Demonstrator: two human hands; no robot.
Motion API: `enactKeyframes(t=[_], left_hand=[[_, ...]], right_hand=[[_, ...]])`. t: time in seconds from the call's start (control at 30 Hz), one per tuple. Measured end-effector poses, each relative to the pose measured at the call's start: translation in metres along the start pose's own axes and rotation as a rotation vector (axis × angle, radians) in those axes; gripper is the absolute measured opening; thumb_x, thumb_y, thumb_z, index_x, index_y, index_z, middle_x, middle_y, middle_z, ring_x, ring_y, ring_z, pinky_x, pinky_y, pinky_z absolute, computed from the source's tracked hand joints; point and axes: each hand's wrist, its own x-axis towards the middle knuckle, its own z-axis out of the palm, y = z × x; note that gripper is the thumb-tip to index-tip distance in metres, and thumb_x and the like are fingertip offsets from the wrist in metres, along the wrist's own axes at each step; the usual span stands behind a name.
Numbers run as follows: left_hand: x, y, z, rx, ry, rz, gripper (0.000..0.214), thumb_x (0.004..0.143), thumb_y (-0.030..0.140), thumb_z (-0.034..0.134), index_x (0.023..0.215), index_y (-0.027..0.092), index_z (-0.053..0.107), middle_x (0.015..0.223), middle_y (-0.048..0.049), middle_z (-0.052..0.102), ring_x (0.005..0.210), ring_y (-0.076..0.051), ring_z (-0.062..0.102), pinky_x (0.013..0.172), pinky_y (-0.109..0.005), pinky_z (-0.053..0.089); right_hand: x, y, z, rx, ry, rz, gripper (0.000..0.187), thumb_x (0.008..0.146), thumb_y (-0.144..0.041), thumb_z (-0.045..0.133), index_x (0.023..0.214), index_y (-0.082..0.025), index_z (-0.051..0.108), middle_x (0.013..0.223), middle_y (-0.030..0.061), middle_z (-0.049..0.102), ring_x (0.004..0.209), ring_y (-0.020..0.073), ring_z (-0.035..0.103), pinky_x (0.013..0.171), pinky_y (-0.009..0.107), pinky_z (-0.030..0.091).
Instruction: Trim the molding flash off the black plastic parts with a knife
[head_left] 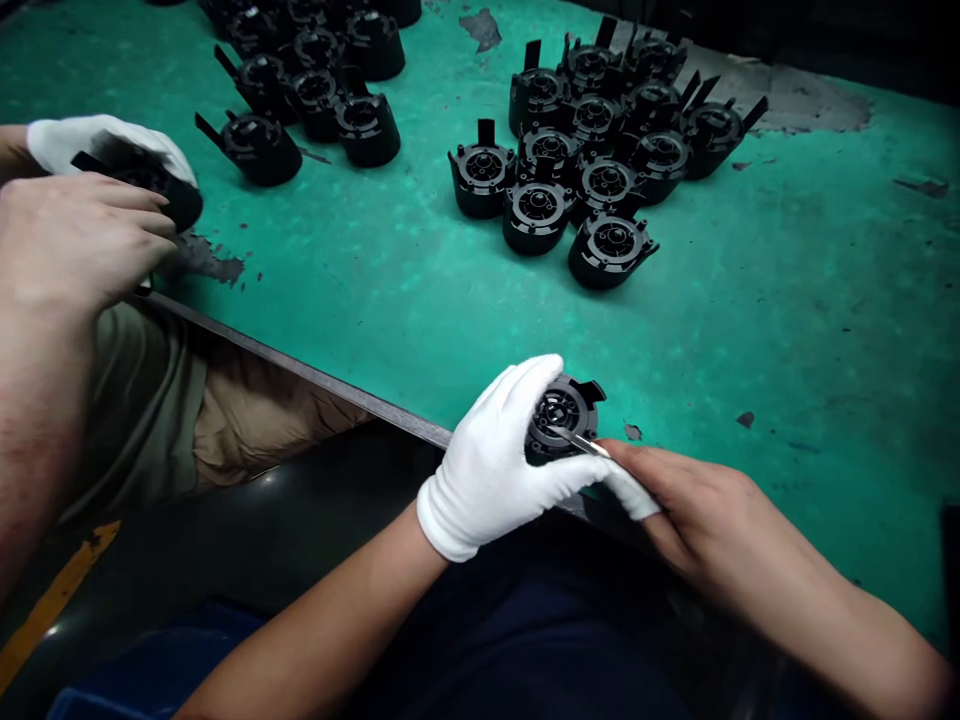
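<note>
My left hand (499, 455), in a white glove, is closed around a round black plastic part (564, 415) at the near edge of the green table (420, 300). My bare right hand (679, 495) pinches a thin metal tool (581, 441) whose tip rests on the part's face. Both hands meet just over the table's edge.
A cluster of several black parts (600, 150) lies mid-table, and another group (315, 80) lies at the far left. At left a co-worker's gloved hand (105, 150) and bare hand (82, 235) hold a similar black part (161, 190). The green surface is chipped in patches.
</note>
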Motion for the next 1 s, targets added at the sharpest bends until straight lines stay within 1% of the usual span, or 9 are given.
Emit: enactKeyframes(t=[0.13,0.33,0.43,0.57,0.7,0.77,0.87,0.93,1.0], left_hand=[[0.001,-0.001,0.000,-0.005,-0.003,0.002,0.086,0.083,0.058,0.080,0.149,0.016,0.043,0.148,-0.0157,0.055,0.140,-0.030,0.053,0.121,-0.045,0.044],[0.003,-0.004,-0.003,-0.007,-0.060,0.024,0.087,0.084,0.059,0.079,0.151,0.017,0.042,0.152,-0.0164,0.052,0.141,-0.031,0.051,0.121,-0.047,0.044],[0.003,-0.004,-0.003,-0.013,-0.058,0.012,0.086,0.084,0.058,0.079,0.150,0.019,0.043,0.151,-0.0155,0.052,0.141,-0.031,0.052,0.121,-0.048,0.045],[0.003,-0.004,-0.002,-0.025,-0.055,0.014,0.085,0.084,0.056,0.080,0.150,0.018,0.043,0.151,-0.0151,0.053,0.141,-0.030,0.052,0.121,-0.046,0.045],[0.004,-0.003,-0.004,-0.026,-0.067,0.016,0.084,0.084,0.055,0.081,0.150,0.018,0.044,0.151,-0.0147,0.052,0.141,-0.030,0.051,0.122,-0.046,0.044],[0.004,-0.003,-0.005,-0.027,-0.079,-0.017,0.084,0.083,0.055,0.082,0.149,0.019,0.044,0.151,-0.0146,0.053,0.140,-0.031,0.052,0.121,-0.047,0.045],[0.001,-0.004,-0.004,-0.031,-0.048,-0.040,0.088,0.077,0.058,0.085,0.147,0.020,0.047,0.148,-0.0143,0.056,0.137,-0.032,0.055,0.119,-0.048,0.046],[-0.003,-0.006,-0.001,-0.010,-0.007,-0.020,0.099,0.070,0.064,0.087,0.148,0.020,0.045,0.148,-0.0154,0.055,0.137,-0.033,0.055,0.119,-0.050,0.046],[-0.008,-0.007,0.001,0.045,0.020,-0.003,0.102,0.071,0.063,0.087,0.151,0.020,0.041,0.150,-0.0170,0.052,0.140,-0.034,0.052,0.120,-0.052,0.044]], right_hand=[[0.005,0.001,-0.007,-0.040,-0.033,-0.060,0.050,0.096,-0.009,0.036,0.144,-0.017,0.049,0.125,0.0110,0.067,0.103,0.0304,0.070,0.081,0.046,0.065],[0.012,0.004,-0.017,-0.065,-0.182,-0.074,0.058,0.084,-0.005,0.039,0.139,-0.019,0.053,0.127,0.0127,0.065,0.106,0.0328,0.069,0.079,0.046,0.065],[0.009,0.005,-0.015,-0.057,-0.163,-0.079,0.056,0.085,-0.006,0.041,0.138,-0.021,0.052,0.130,0.0114,0.064,0.108,0.0315,0.068,0.081,0.042,0.063],[0.004,0.001,-0.008,-0.074,-0.046,-0.050,0.050,0.091,-0.009,0.040,0.137,-0.019,0.052,0.127,0.0120,0.066,0.105,0.0316,0.069,0.080,0.041,0.062],[0.010,-0.003,-0.011,-0.045,-0.145,-0.013,0.044,0.089,-0.008,0.041,0.126,-0.021,0.060,0.116,0.0105,0.068,0.099,0.0316,0.069,0.079,0.038,0.059],[0.014,-0.002,-0.017,0.025,-0.159,-0.020,0.039,0.091,-0.009,0.041,0.121,-0.022,0.062,0.109,0.0082,0.069,0.095,0.0296,0.069,0.078,0.035,0.055],[0.012,-0.003,-0.022,0.220,-0.046,0.092,0.027,0.103,-0.019,0.040,0.115,-0.024,0.063,0.098,0.0035,0.068,0.085,0.0253,0.066,0.071,0.031,0.048],[0.004,-0.007,-0.014,0.420,0.058,0.233,0.023,0.110,-0.030,0.039,0.108,-0.024,0.061,0.089,0.0014,0.064,0.076,0.0226,0.061,0.065,0.029,0.043],[-0.006,-0.014,0.005,0.679,0.074,0.350,0.026,0.113,-0.037,0.038,0.103,-0.023,0.057,0.081,-0.0002,0.058,0.067,0.0199,0.053,0.058,0.027,0.039]])
